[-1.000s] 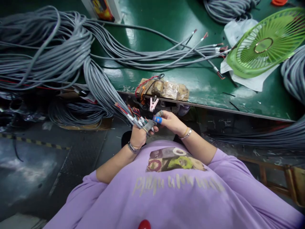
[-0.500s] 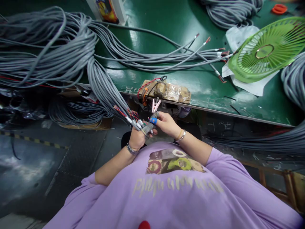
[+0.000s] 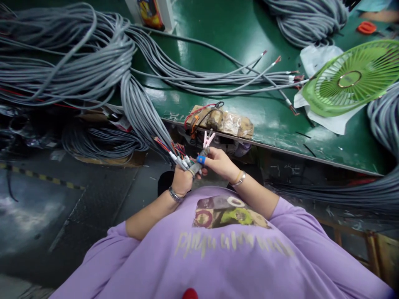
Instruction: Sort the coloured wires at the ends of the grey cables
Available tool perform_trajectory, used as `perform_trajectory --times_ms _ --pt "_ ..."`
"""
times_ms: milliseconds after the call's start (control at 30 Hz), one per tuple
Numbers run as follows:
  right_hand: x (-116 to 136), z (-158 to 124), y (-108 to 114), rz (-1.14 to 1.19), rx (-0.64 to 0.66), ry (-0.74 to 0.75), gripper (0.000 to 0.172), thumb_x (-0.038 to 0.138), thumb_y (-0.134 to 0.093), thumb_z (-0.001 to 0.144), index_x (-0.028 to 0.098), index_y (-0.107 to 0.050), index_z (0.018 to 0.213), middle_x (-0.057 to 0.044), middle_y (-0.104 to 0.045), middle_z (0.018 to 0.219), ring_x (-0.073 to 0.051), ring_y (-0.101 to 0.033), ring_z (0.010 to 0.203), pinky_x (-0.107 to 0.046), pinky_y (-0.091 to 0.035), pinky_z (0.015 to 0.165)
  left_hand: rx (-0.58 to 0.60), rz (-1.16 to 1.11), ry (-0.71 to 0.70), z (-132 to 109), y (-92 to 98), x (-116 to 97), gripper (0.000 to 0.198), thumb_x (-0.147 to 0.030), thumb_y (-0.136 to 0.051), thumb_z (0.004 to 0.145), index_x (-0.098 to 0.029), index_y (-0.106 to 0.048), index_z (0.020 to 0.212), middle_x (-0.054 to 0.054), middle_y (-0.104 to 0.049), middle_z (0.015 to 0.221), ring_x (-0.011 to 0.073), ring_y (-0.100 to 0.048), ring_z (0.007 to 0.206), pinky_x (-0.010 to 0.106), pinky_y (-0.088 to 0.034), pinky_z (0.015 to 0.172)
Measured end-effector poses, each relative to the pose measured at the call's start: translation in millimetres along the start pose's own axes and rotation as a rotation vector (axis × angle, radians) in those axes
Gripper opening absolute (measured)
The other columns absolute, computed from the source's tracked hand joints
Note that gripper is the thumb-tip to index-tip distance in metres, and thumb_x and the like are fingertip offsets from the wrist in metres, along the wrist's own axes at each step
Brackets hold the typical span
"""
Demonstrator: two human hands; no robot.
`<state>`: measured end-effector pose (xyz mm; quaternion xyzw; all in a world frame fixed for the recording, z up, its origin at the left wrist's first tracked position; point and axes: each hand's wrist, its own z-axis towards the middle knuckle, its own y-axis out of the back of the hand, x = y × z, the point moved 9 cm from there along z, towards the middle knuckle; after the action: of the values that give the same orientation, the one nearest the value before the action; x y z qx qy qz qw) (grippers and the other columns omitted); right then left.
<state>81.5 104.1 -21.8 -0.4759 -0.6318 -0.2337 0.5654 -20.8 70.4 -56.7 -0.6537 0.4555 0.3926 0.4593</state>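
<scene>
My left hand (image 3: 182, 180) is closed around the end of a bundle of grey cables (image 3: 141, 110) that hangs over the bench edge. Stripped red, blue and dark wire ends (image 3: 163, 145) and white-wrapped cable ends (image 3: 179, 160) fan out above its fingers. My right hand (image 3: 222, 165), with blue tape on the thumb, is closed on a grey tube-like piece (image 3: 196, 167) lying across the cable ends toward my left hand. A pale pink clip (image 3: 208, 140) sticks up just beyond the right fingertips. Whether the clip is attached to the grey piece is unclear.
The green bench (image 3: 268, 143) carries a large cable coil (image 3: 77, 54), a lumpy wooden block (image 3: 229, 122) with wires, a green fan (image 3: 350, 79) and orange-handled scissors (image 3: 366, 28). More cable coils (image 3: 102, 145) sit below. Another person's arm (image 3: 382, 15) shows at the far right.
The whole view has shifted slightly. Between my hands the grey piece now lies straighter, while both hands keep their grip in nearly the same place.
</scene>
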Motion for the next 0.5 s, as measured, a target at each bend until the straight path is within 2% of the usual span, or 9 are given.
perform_trajectory --times_ms 100,200,267,400,500 --pt "-3 2 6 -0.069 -0.043 -0.009 0.027 0.039 -0.069 0.072 0.020 -0.050 0.075 0.005 -0.054 0.053 -0.011 -0.050 0.048 -0.026 -0.043 0.051 -0.006 0.015 0.002 0 0.5 2 0.032 -0.043 -0.079 0.067 -0.014 -0.066 0.070 0.004 -0.070 0.058 0.0163 -0.066 0.049 0.022 -0.047 0.041" --pt "-4 0 23 -0.126 -0.198 0.015 0.017 0.032 -0.064 0.069 0.018 -0.055 0.071 0.004 -0.055 0.060 -0.009 -0.047 0.053 -0.023 -0.039 0.051 -0.030 -0.018 0.008 -1 0.2 0 0.033 -0.044 -0.079 0.067 -0.014 -0.067 0.072 0.005 -0.070 0.059 0.0176 -0.068 0.052 0.022 -0.046 0.041" --pt "-8 -1 29 -0.102 -0.251 -0.006 0.015 0.030 -0.062 0.066 0.017 -0.056 0.069 0.005 -0.053 0.060 -0.008 -0.044 0.054 -0.022 -0.035 0.049 -0.039 -0.042 0.004 -1 -0.9 -3 0.034 -0.045 -0.079 0.066 -0.014 -0.067 0.072 0.006 -0.070 0.059 0.0179 -0.068 0.052 0.021 -0.045 0.040" --pt "-13 -1 26 0.029 -0.208 -0.054 0.014 0.029 -0.062 0.064 0.017 -0.054 0.066 0.006 -0.048 0.055 -0.006 -0.040 0.049 -0.020 -0.032 0.047 -0.029 -0.065 -0.011 -2 -3.3 -7 0.033 -0.044 -0.079 0.068 -0.013 -0.068 0.072 0.007 -0.071 0.061 0.0173 -0.068 0.051 0.021 -0.045 0.040" --pt "-10 -2 25 0.056 -0.194 -0.056 0.020 0.033 -0.065 0.067 0.017 -0.054 0.068 0.006 -0.049 0.056 -0.005 -0.041 0.048 -0.020 -0.033 0.047 -0.024 -0.046 -0.013 -1 -2.6 -5 0.032 -0.044 -0.078 0.069 -0.014 -0.067 0.072 0.007 -0.072 0.061 0.0170 -0.067 0.051 0.021 -0.045 0.040"
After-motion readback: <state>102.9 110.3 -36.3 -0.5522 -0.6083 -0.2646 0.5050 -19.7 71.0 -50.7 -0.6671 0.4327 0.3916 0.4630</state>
